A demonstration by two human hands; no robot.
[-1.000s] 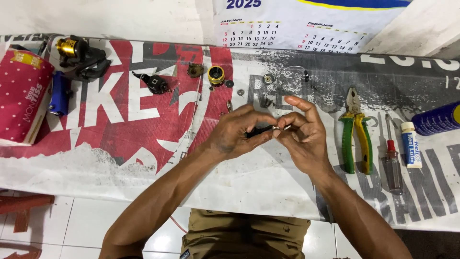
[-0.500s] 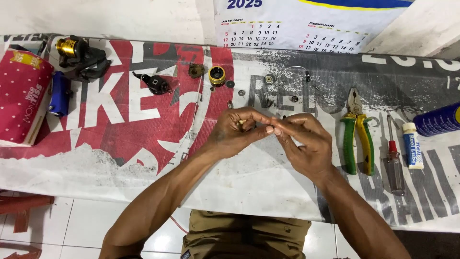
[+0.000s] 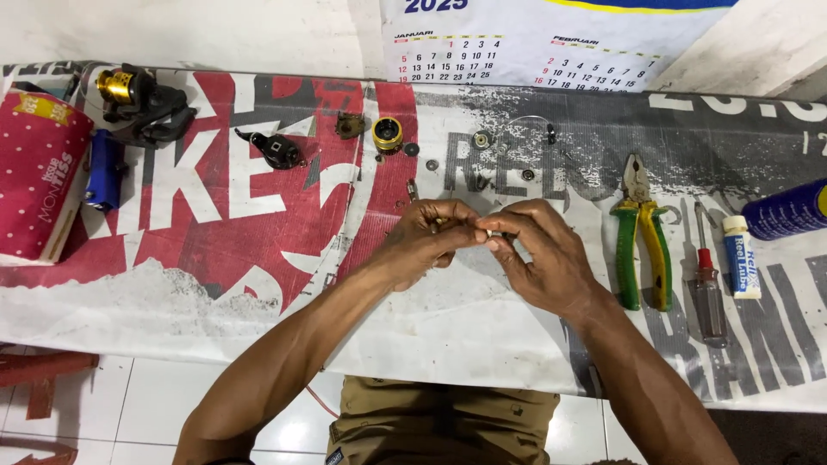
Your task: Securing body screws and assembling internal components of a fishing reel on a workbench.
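**Two hands meeting over a tiny part at the bench centre**

At the far left, a red dotted box (image 3: 36,176) is lying on the printed banner (image 3: 215,284) that is covering the bench. Just beside it a blue cylinder (image 3: 103,170) is resting, and above that a black fishing reel with a gold spool (image 3: 138,103) is sitting near the back edge. Further along, a small black reel part (image 3: 274,149) is lying alone, then a brownish metal piece (image 3: 349,125) and a gold ring-shaped spool part (image 3: 388,133), with a few small washers and bearings (image 3: 481,139) scattered beyond them.

In the middle, the left hand (image 3: 426,237) is curling in with its fingertips pressed together, and the right hand (image 3: 538,254) is meeting it, fingertips touching. Between the two sets of fingertips a small pale part (image 3: 488,232) is showing; both hands are pinching it, raised a little above the banner, though it is too small to tell what it is.

To the right, green-handled pliers (image 3: 642,237) are lying well apart from the hands, then a red-collared screwdriver (image 3: 708,280) just beside them, a small white tube (image 3: 741,258) next to that, and a dark blue can (image 3: 788,207) at the far edge. A wall calendar (image 3: 534,47) is hanging behind the bench.
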